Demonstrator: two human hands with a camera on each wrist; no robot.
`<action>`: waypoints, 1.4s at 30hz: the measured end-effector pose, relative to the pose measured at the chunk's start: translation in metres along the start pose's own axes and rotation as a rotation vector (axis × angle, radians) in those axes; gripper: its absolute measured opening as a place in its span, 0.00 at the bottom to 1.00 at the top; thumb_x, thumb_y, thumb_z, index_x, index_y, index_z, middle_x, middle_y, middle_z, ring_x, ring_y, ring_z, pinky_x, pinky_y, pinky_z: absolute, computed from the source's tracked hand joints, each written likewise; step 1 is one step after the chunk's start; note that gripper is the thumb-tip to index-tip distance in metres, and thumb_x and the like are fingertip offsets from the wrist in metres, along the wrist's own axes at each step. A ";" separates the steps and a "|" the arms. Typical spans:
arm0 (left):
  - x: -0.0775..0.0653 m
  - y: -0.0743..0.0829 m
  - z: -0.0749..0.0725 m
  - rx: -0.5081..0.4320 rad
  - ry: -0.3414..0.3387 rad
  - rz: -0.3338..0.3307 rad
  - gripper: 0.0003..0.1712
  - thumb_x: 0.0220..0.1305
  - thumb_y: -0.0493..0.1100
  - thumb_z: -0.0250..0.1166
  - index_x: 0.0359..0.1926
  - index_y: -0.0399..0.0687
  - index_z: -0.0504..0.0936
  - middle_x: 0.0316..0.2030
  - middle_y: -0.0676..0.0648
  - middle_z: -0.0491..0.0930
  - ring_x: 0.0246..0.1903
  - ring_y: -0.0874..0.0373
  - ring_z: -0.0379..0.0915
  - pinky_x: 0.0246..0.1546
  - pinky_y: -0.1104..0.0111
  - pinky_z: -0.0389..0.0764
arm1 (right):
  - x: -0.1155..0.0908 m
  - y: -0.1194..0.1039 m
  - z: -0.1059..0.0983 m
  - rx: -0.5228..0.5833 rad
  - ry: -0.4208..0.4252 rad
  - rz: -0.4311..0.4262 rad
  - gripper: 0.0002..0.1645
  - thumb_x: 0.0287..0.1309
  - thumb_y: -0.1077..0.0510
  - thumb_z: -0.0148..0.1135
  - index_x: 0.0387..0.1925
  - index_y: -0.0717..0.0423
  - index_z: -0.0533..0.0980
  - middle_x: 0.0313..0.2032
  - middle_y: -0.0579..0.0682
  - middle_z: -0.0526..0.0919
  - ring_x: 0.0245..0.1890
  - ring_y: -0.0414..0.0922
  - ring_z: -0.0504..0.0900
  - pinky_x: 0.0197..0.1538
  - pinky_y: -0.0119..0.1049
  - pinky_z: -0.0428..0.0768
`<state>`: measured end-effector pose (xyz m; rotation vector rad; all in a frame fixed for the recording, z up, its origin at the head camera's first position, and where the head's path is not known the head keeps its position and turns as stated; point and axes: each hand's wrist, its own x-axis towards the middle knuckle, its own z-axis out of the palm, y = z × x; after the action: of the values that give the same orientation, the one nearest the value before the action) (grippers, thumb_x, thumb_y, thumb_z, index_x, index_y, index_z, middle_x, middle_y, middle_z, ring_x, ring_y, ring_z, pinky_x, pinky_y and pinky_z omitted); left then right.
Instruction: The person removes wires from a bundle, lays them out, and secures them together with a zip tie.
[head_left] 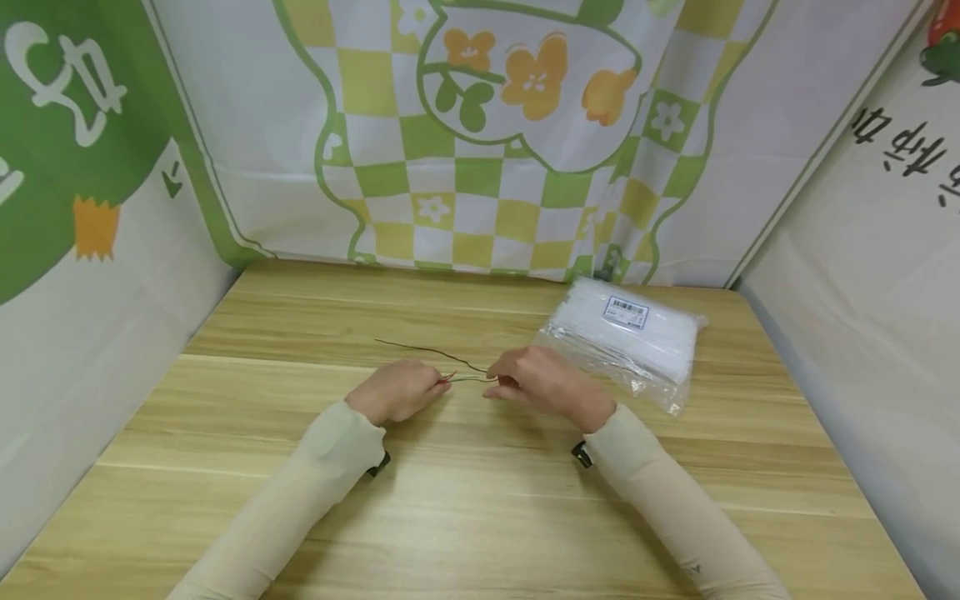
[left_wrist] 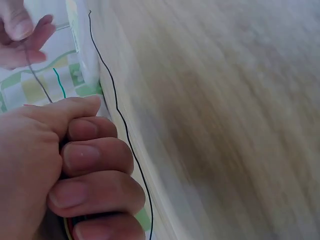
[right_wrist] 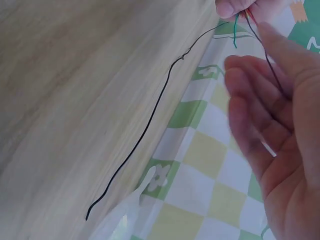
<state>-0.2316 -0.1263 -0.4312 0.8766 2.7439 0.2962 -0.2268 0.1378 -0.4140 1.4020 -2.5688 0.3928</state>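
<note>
wires (right_wrist: 235, 37) clenched in left hand (head_left: 399, 390); right hand (head_left: 546, 380), half-curled, holds brown wire (right_wrist: 268, 57); black wire (right_wrist: 150, 122), plastic packet (head_left: 645, 329) nearby

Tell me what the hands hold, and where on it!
The left hand grips thin coloured wires close to the green tip. A dark wire reaches the right hand; whether it's pinched, I can't tell.

soft glare on the tabletop (head_left: 457, 504)
</note>
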 end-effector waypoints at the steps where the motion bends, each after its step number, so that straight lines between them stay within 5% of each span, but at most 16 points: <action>1: 0.000 0.000 0.000 -0.001 0.000 0.004 0.22 0.84 0.48 0.52 0.28 0.50 0.77 0.21 0.53 0.68 0.23 0.59 0.65 0.34 0.62 0.74 | 0.001 0.000 0.000 -0.001 0.006 -0.007 0.09 0.70 0.50 0.70 0.38 0.52 0.87 0.33 0.43 0.89 0.32 0.36 0.86 0.40 0.32 0.85; 4: 0.002 0.003 -0.001 0.007 0.002 0.014 0.22 0.84 0.48 0.51 0.27 0.51 0.76 0.21 0.53 0.69 0.24 0.59 0.66 0.35 0.61 0.75 | 0.003 -0.002 0.000 -0.022 0.012 -0.028 0.06 0.71 0.54 0.68 0.38 0.49 0.87 0.36 0.43 0.90 0.37 0.37 0.89 0.44 0.35 0.87; 12: -0.003 -0.003 0.001 -0.065 0.011 0.048 0.24 0.85 0.50 0.50 0.24 0.55 0.68 0.21 0.55 0.62 0.23 0.61 0.61 0.35 0.64 0.72 | -0.003 0.010 0.000 -0.107 0.032 -0.029 0.13 0.68 0.66 0.65 0.26 0.53 0.77 0.23 0.42 0.80 0.22 0.38 0.74 0.29 0.35 0.78; 20: -0.017 -0.020 0.002 -0.173 0.024 0.105 0.26 0.86 0.53 0.48 0.23 0.57 0.65 0.21 0.58 0.56 0.23 0.64 0.54 0.34 0.66 0.69 | -0.023 0.037 0.000 -0.089 0.080 -0.003 0.14 0.59 0.70 0.66 0.23 0.51 0.77 0.21 0.40 0.81 0.21 0.36 0.75 0.30 0.37 0.80; 27: -0.027 -0.033 0.003 -0.167 0.009 0.024 0.25 0.86 0.54 0.48 0.25 0.54 0.67 0.22 0.55 0.59 0.24 0.61 0.56 0.33 0.65 0.67 | -0.034 0.050 -0.004 -0.047 0.091 0.031 0.14 0.58 0.72 0.67 0.23 0.53 0.78 0.21 0.42 0.81 0.21 0.36 0.72 0.30 0.35 0.79; 38: -0.041 -0.044 -0.006 -0.235 -0.005 0.005 0.26 0.86 0.55 0.47 0.24 0.55 0.64 0.21 0.56 0.57 0.22 0.62 0.52 0.29 0.69 0.63 | -0.052 0.063 -0.015 -0.048 0.060 0.123 0.18 0.63 0.68 0.69 0.21 0.52 0.74 0.16 0.40 0.65 0.21 0.35 0.65 0.30 0.31 0.71; 42: -0.046 -0.051 -0.004 -0.245 -0.009 0.010 0.27 0.86 0.54 0.48 0.23 0.55 0.63 0.20 0.57 0.55 0.22 0.63 0.51 0.29 0.69 0.64 | -0.058 0.067 -0.017 -0.027 0.040 0.166 0.17 0.66 0.68 0.67 0.23 0.52 0.76 0.17 0.39 0.67 0.22 0.35 0.66 0.33 0.31 0.71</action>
<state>-0.2241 -0.1942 -0.4329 0.8220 2.6219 0.6135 -0.2520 0.2243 -0.4238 1.1641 -2.6557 0.4057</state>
